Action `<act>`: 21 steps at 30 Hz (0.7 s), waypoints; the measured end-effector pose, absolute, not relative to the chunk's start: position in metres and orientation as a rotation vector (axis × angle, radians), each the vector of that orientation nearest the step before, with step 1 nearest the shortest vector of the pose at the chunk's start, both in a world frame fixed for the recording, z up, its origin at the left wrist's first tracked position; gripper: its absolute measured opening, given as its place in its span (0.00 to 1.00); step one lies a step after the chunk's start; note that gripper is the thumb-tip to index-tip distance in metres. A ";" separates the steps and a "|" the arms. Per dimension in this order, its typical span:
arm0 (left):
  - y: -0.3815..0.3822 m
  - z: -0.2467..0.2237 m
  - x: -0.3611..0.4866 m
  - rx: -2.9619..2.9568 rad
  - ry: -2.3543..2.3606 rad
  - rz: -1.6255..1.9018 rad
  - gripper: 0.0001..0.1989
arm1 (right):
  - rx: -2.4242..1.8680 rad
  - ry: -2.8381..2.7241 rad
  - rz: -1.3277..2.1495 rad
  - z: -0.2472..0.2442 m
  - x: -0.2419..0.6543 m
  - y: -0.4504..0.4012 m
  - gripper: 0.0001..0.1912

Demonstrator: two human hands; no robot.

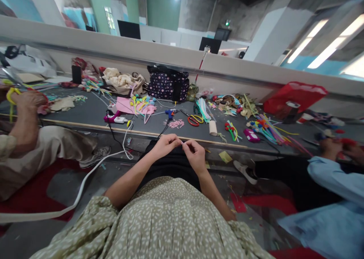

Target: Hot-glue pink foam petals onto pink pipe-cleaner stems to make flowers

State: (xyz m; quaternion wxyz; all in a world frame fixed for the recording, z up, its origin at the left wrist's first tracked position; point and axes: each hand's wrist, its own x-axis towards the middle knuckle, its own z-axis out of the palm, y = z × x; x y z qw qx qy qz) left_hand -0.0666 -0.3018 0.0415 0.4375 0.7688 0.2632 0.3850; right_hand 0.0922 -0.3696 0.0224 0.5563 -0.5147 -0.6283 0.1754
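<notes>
My left hand (167, 145) and my right hand (194, 153) meet above my lap, just in front of the table edge. The fingertips of each hand are pinched together. Between them is a tiny pale pink piece (182, 142), too small to make out well. On the table beyond lies a pile of small pink pieces (176, 124). A blue glue gun (170, 113) is behind that pile, and scissors with orange-red handles (193, 120) lie to its right. A cardboard tube (212, 128) stands near the front edge.
Pipe cleaners (203, 109) lie behind the tube, near a dark patterned bag (167, 83). A purple power strip (113, 117) with a white cable (85, 179) is at left. One person's hand (31, 100) holds yellow scissors at left; another person's sleeve (335, 175) is at right.
</notes>
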 end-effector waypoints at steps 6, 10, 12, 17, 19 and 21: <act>-0.298 0.036 -0.068 1.767 0.662 0.831 0.22 | -1.214 -1.843 -0.161 0.025 0.090 -0.373 0.09; -0.301 0.041 -0.069 1.843 0.663 0.843 0.18 | -1.245 -1.791 -0.100 0.027 0.089 -0.374 0.09; -0.302 0.044 -0.069 1.926 0.682 0.863 0.15 | -1.280 -1.731 0.004 0.028 0.089 -0.375 0.10; -0.305 0.051 -0.070 2.144 0.614 0.943 0.10 | -1.268 -1.529 0.517 0.029 0.094 -0.374 0.12; -0.306 0.053 -0.071 2.208 0.544 0.962 0.11 | -1.210 -1.439 0.754 0.029 0.097 -0.372 0.12; -0.306 0.053 -0.071 2.232 0.517 0.972 0.12 | -1.176 -1.398 0.855 0.030 0.097 -0.371 0.11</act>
